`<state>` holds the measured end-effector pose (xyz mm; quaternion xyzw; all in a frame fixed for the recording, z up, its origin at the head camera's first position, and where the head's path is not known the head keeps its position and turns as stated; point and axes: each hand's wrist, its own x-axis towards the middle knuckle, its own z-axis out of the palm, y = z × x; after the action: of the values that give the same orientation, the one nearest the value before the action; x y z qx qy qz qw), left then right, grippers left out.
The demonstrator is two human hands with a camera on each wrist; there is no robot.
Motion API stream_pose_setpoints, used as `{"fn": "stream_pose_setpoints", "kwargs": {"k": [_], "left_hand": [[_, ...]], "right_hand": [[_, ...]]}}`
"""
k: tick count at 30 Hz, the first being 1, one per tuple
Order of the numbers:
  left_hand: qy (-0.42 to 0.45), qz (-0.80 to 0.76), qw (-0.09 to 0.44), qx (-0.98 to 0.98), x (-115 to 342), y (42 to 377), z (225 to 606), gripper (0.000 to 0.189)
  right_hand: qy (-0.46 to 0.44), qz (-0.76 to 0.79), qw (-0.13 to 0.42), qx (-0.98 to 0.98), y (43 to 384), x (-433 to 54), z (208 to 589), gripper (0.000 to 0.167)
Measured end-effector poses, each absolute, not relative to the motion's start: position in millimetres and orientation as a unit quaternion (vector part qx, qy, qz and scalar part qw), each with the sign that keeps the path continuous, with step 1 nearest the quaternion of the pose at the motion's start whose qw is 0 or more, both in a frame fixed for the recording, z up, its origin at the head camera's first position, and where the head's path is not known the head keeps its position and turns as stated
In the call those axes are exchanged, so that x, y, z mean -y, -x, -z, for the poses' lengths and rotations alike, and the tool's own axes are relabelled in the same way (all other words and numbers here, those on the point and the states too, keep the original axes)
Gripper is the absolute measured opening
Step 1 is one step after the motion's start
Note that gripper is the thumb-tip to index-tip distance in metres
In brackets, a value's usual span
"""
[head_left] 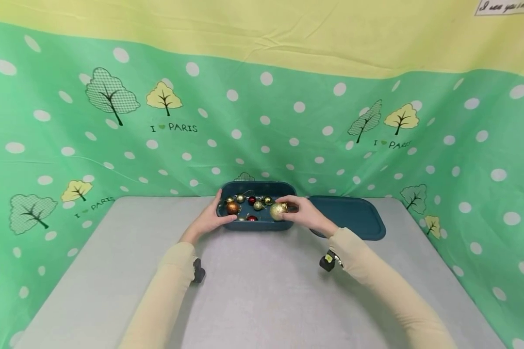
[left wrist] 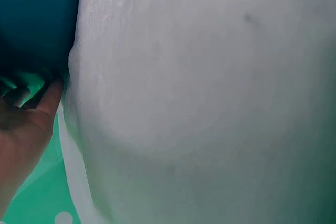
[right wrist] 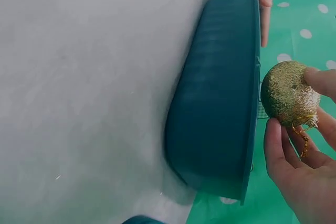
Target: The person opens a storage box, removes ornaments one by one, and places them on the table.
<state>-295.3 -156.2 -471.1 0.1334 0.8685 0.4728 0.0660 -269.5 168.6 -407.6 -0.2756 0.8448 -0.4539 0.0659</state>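
Observation:
A dark teal plastic box (head_left: 259, 226) stands at the far side of the table, several small Christmas baubles inside it. With thumb and fingers spread around its left end, my left hand (head_left: 208, 219) holds the box; the left wrist view shows that hand (left wrist: 25, 135) against the box wall (left wrist: 37, 19). My right hand (head_left: 306, 213) pinches a large gold glitter bauble (head_left: 278, 211) over the right part of the box. In the right wrist view the bauble (right wrist: 290, 93) sits between thumb and fingertips, above the rim, its gold string loop hanging down.
Right of the box lies its flat teal lid (head_left: 349, 217). An orange bauble (head_left: 233, 208), a red bauble (head_left: 252, 218) and several smaller gold ones rest in the box. Behind the grey table (head_left: 262, 291) hangs a green dotted curtain (head_left: 262, 121).

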Motion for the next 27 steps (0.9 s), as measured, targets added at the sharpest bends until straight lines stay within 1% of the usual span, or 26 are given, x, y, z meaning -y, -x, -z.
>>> {"fn": "stream_pose_setpoints", "kwargs": {"k": [6, 12, 20, 27], "left_hand": [[-0.127, -0.476, 0.073, -0.867, 156, 294, 472, 0.11], [-0.122, -0.475, 0.075, -0.868, 157, 295, 472, 0.108], [-0.119, -0.477, 0.078, -0.867, 156, 295, 473, 0.107], [-0.118, -0.484, 0.078, -0.863, 156, 294, 471, 0.107]], "right_hand": [[0.281, 0.454, 0.069, -0.843, 263, -184, 409, 0.042], [0.274, 0.474, 0.078, -0.833, 256, -197, 411, 0.046], [0.273, 0.482, 0.065, -0.83, 246, -210, 413, 0.044], [0.264, 0.493, 0.059, -0.827, 239, -224, 428, 0.044]]}}
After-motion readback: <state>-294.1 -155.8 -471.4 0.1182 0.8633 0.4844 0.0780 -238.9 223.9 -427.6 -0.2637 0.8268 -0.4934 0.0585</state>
